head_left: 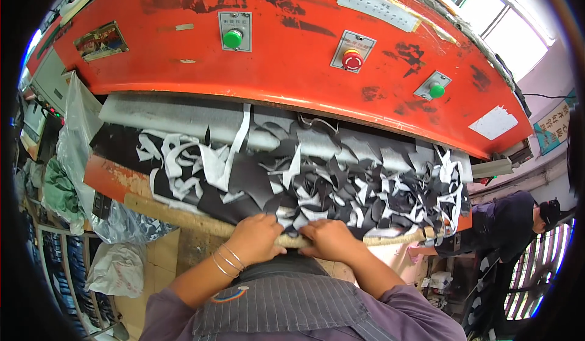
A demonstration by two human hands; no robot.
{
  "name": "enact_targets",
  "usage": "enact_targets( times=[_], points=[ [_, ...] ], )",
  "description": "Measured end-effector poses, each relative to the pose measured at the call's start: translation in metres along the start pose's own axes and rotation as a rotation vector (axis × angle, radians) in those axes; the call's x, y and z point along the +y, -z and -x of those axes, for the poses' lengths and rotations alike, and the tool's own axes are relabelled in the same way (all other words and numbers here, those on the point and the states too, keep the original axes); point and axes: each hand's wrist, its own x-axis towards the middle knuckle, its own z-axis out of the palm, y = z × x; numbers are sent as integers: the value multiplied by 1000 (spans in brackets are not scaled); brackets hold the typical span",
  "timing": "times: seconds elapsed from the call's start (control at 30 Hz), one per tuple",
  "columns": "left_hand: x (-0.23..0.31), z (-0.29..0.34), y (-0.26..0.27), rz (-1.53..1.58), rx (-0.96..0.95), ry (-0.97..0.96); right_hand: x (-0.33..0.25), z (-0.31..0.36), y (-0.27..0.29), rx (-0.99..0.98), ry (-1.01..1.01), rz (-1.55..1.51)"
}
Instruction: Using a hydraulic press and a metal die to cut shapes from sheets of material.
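Note:
My left hand [257,238] and my right hand [330,240] rest close together at the front edge of a press bed. Both are closed, fingers curled at the edge and thumbs on the near side; whether they grip the padded front rail [201,221] or the edge of the material is hidden. Just beyond them lies a heap of black and white cut scraps [359,188], thin curling strips and jagged pieces. A larger dark piece [250,179] sits ahead of my left hand. Behind the heap runs a pale grey sheet [177,114].
A red-orange press beam [292,54] spans the far side, with green buttons [232,39] and a red stop button [352,60]. Clear plastic sheeting [76,140] hangs at left above a white bag [117,269]. A person in dark clothes [509,226] bends at right.

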Motion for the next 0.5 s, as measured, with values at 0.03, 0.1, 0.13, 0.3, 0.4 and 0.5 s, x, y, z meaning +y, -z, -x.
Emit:
enact_targets(
  times=[0.03, 0.1, 0.13, 0.3, 0.4, 0.5],
  points=[
    [-13, -14, 2, 24, -162, -3, 18, -19, 18, -178, 30, -59],
    [-16, -56, 34, 58, -313, 72, 39, -48, 77, -178, -140, -363],
    [-19, -75, 42, 41, -179, 13, 52, -65, 91, 81, -66, -104],
    [-78, -145, -20, -28, 393, -136, 123, -159, 106, 310, -187, 240],
    [-97, -149, -35, -90, 308, -142, 161, -176, 106, 256, -54, 62],
    [-105, -154, -30, -47, 279, -154, 184, -156, 88, 624, 72, -45]
  ],
)
